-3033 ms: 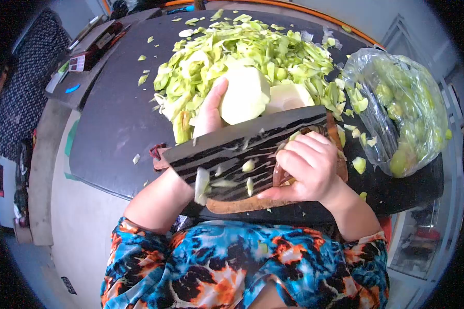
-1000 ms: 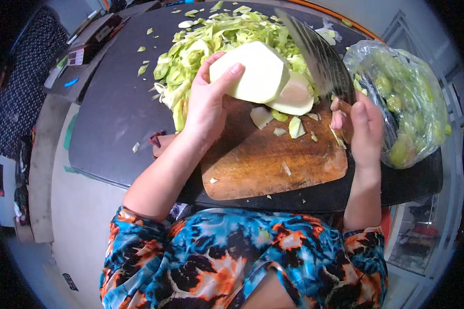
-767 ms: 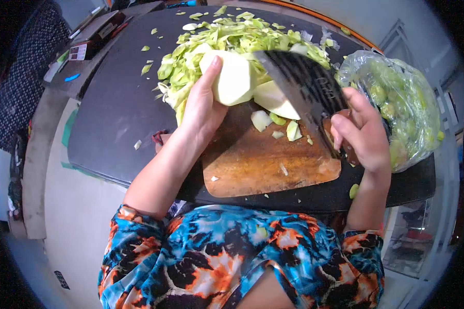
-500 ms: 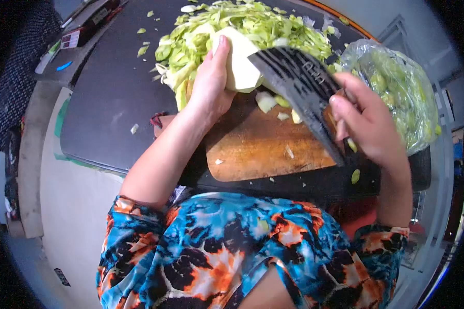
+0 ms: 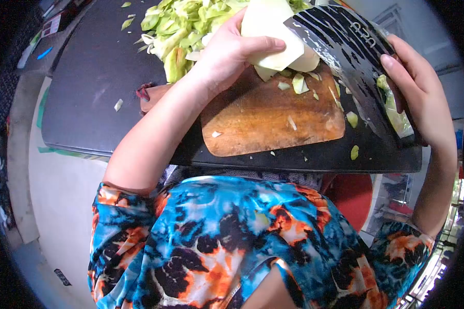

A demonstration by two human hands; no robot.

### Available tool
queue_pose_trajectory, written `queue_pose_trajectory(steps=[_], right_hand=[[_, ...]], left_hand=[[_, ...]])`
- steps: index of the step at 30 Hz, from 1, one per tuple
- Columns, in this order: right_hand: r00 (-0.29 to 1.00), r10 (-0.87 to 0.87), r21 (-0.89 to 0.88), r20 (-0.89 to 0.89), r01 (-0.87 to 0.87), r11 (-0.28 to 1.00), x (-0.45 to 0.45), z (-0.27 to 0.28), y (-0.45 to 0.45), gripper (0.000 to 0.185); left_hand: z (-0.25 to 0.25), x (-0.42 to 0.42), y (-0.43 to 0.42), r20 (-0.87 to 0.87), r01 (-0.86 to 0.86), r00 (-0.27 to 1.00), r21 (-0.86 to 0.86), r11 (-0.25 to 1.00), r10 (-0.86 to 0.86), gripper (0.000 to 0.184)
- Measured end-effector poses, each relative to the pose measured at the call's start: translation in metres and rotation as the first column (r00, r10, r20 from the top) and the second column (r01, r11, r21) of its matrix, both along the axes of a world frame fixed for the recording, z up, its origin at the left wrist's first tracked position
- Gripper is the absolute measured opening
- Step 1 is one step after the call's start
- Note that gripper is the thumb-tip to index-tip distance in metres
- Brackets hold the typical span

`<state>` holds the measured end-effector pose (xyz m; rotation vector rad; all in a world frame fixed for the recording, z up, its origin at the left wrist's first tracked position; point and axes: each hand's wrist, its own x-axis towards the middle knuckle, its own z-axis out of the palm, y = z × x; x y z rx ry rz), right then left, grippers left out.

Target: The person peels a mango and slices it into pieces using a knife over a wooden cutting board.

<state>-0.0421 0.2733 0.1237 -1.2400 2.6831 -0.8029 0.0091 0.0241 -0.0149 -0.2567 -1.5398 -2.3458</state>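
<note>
My left hand (image 5: 229,56) grips a pale, peeled vegetable (image 5: 268,26) with flat cut faces; its exact kind is unclear. The thumb lies across its near side. My right hand (image 5: 420,87) is wrapped around the handle of a broad dark cleaver (image 5: 340,46), whose wet blade bears engraved marks. The blade's upper left corner is close beside the vegetable; whether they touch I cannot tell. Below both lies a wooden cutting board (image 5: 268,126) with small pale scraps on it. Behind my left hand rises a heap of thin light-green slices (image 5: 183,23).
The black table (image 5: 87,92) has stray scraps on it, including a green piece (image 5: 354,152) near its front edge. A clear plastic bag (image 5: 399,121) shows partly behind the cleaver and right hand. A red round seat (image 5: 353,198) stands below the table.
The cleaver and my right hand have moved right and away from the board. My left hand has turned the vegetable, its thumb now across the near side. The view has shifted slightly.
</note>
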Motion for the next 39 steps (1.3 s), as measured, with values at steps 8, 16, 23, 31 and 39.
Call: queue_pose_trajectory(steps=[8, 16, 23, 31, 39], right_hand=[[0.994, -0.081, 0.020, -0.068, 0.082, 0.996, 0.009, -0.007, 0.005, 0.035], [0.986, -0.027, 0.129, -0.166, 0.049, 0.990, 0.007, 0.002, 0.000, 0.032], [0.978, 0.093, 0.109, -0.185, -0.073, 0.991, 0.001, 0.004, -0.003, 0.032], [0.932, 0.256, 0.280, -0.258, -0.182, 0.943, -0.013, 0.008, -0.013, 0.031], [0.827, 0.306, 0.323, -0.472, -0.161, 0.933, -0.019, -0.009, -0.012, 0.030]], left_hand=[[0.003, -0.002, 0.003, 0.008, 0.006, 1.000, -0.020, 1.000, -0.006, 0.044], [-0.001, -0.004, -0.003, 0.004, 0.034, 0.999, -0.040, 0.999, -0.034, 0.054], [0.014, 0.006, -0.004, -0.059, 0.120, 0.990, -0.154, 0.981, -0.131, 0.060], [0.005, 0.003, -0.007, -0.006, -0.058, 0.998, -0.500, 0.864, 0.064, 0.061], [-0.002, 0.000, -0.008, 0.006, 0.013, 1.000, -0.479, 0.878, -0.012, 0.049]])
